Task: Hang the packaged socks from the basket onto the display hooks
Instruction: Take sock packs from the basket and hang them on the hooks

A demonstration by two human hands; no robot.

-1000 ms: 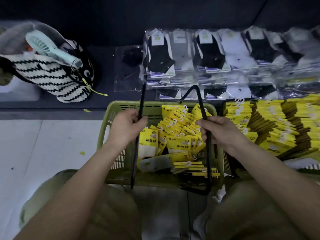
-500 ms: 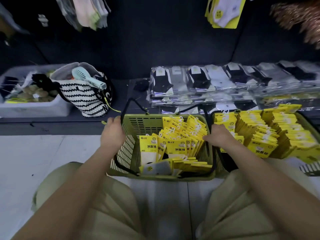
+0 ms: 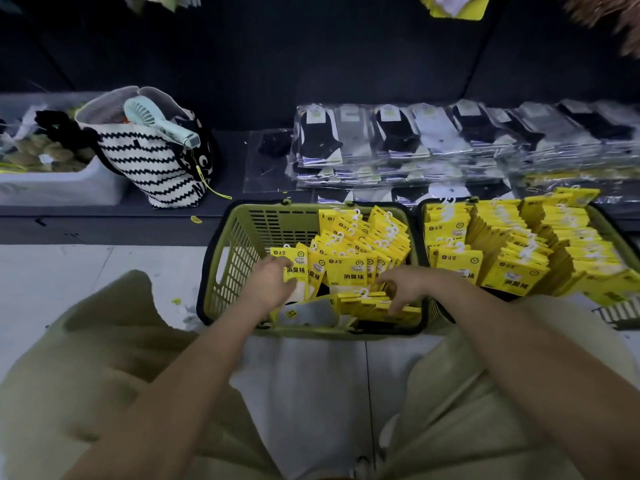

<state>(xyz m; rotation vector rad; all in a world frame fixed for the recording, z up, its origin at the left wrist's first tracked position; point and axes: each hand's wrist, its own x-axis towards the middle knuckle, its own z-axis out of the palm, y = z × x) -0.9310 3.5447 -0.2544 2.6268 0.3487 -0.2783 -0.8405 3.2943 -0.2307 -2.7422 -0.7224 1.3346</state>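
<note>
Two green baskets side by side on floor: left basket (image 3: 239, 258), right basket (image 3: 613, 230), both crammed with yellow sock packs (image 3: 377, 237), too many to count. Left hand (image 3: 273, 285) gripping one upright pack (image 3: 294, 266) in left basket; right hand (image 3: 405, 287) loosely spread on flat-lying packs there.

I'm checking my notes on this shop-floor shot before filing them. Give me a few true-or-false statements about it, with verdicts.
1. The left hand and the right hand are both inside the near green plastic basket. True.
2. The black-and-white striped bag holds a pale green handheld fan. True.
3. The second green basket, on the right, is empty. False: it is packed with yellow sock packs.
4. The near basket's black handles stand upright. False: they lie folded down along its rim.
</note>
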